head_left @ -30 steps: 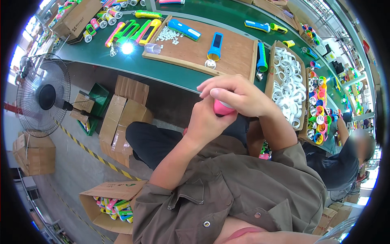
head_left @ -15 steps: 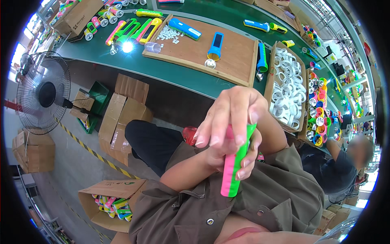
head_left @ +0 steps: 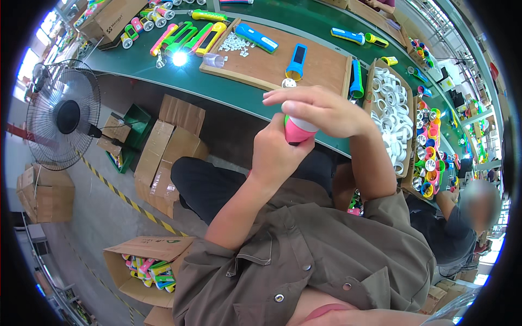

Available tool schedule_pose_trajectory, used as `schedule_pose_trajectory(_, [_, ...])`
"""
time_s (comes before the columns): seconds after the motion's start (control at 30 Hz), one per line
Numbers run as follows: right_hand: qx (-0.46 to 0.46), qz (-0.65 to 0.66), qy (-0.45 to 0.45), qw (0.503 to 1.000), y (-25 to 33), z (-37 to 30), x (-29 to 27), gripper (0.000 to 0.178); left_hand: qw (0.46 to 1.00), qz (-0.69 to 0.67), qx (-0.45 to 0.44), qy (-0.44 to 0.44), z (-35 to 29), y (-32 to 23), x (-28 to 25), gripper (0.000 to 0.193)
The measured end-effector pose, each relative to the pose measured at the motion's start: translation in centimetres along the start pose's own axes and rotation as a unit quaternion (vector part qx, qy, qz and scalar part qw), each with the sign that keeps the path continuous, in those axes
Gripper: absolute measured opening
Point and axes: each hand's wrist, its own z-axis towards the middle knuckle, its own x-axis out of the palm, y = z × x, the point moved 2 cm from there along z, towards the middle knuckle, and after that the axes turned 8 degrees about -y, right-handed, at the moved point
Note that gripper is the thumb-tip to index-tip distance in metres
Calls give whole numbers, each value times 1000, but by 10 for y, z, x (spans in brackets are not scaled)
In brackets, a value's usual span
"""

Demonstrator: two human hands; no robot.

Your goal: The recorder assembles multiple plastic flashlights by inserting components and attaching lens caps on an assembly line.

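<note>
A: How does the room look?
B: A workshop with a grey floor; a fan stands left of a long green table.
A: And the surface?
B: A wood-rimmed board lies there, bearing a blue flashlight, with white rings heaped to its right.
A: The hands?
B: The left hand is wrapped around a pink flashlight, raised by the table's near edge. The right hand arches over its white-rimmed end, fingers nearly straight; whether it presses cannot be told.
A: How would it handle?
B: Probably light, stiff plastic, slightly slippery, most breakable at the head. The body seems the best hold.
</note>
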Motion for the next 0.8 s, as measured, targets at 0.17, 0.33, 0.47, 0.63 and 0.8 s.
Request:
schedule_pose_trajectory(0.17, [-63, 99, -43, 992, 2, 0, -11, 44, 1000, 17, 5, 14, 2, -2, -4, 37])
schedule_pose_trajectory(0.33, [103, -62, -79, 990, -1, 6, 19, 52, 988, 124, 94, -3, 5, 14, 5, 47])
schedule_pose_trajectory(0.47, [220, 51, -215, 950, -50, 26, 23, 55, 954, 275, 111, 32, 30, 41, 14, 44])
schedule_pose_trajectory(0.63, [178, 264, -122, 940, -52, 6, 5, 58, 981, 169, 36, 87, 32, 26, 3, 37])
schedule_pose_trajectory(0.8, [-170, 81, -150, 971, -37, 4, 4, 55, 992, 5, 20, 128, 25, 6, -1, 38])
